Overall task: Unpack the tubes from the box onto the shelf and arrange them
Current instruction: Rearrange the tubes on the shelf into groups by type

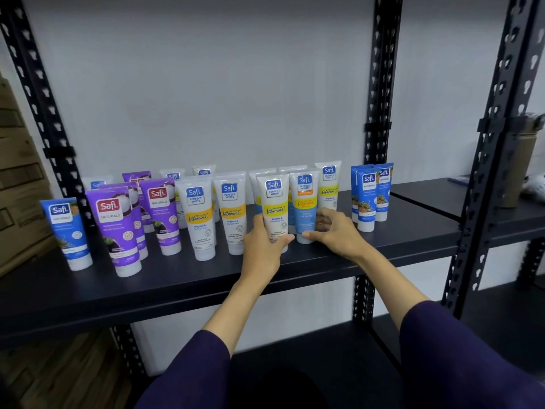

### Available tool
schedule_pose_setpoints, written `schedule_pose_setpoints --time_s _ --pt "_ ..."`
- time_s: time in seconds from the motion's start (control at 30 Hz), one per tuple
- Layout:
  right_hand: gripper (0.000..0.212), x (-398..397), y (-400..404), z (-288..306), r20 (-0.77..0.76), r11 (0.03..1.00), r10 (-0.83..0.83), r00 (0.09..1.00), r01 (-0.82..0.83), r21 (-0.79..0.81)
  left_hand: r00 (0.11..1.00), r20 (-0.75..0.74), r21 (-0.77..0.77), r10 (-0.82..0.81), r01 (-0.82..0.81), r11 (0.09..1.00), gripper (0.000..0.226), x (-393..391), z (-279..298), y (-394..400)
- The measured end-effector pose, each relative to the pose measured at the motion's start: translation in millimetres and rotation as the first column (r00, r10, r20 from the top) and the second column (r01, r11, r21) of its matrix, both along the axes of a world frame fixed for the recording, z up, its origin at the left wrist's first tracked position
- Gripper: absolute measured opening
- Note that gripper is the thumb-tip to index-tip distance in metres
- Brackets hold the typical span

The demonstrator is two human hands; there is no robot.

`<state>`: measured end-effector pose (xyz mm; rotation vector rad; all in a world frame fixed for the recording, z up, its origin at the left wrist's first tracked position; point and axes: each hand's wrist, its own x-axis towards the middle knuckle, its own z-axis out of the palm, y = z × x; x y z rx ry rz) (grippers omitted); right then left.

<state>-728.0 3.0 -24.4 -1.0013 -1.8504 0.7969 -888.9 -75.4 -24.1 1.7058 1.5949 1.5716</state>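
Several Safi tubes stand cap-down on the black shelf (pixel 206 287). My left hand (pixel 264 246) grips a white and yellow Vitamin C tube (pixel 273 202) near its base at the shelf's middle. Just right of it, my right hand (pixel 333 228) holds the lower part of a white and light-blue tube (pixel 304 199), thumb in front and fingers behind. Both tubes stand upright on the shelf, touching side by side. Purple tubes (pixel 113 225) and a blue tube (pixel 66 231) stand to the left, two white Vitamin C tubes (pixel 199 216) in between, and blue tubes (pixel 367 199) at the right. No box is in view.
Black perforated uprights (pixel 380 84) frame the shelf bay against a white wall. Brown cartons (pixel 17 178) are stacked at the far left. A neighbouring shelf (pixel 501 214) to the right carries an olive bottle (pixel 522 160). Bare shelf surface runs along the front edge.
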Motion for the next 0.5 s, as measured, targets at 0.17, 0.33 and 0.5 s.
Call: schedule_pose_setpoints --time_s 0.17,0.33,0.5 --pt "0.055 -1 -2 1 0.002 1.000 0.010 1.000 -0.010 -0.021 1.000 0.017 0.004 -0.005 0.005 1.000 0.044 1 1 0" --pt "0.055 -1 -4 0 0.011 1.000 0.007 1.000 -0.007 -0.005 1.000 0.017 0.035 0.021 -0.022 0.999 0.039 0 -3 1" --pt "0.052 -2 -10 1 0.022 1.000 0.001 1.000 -0.002 0.027 0.995 0.088 0.116 -0.046 0.035 0.993 0.044 2 1 -9"
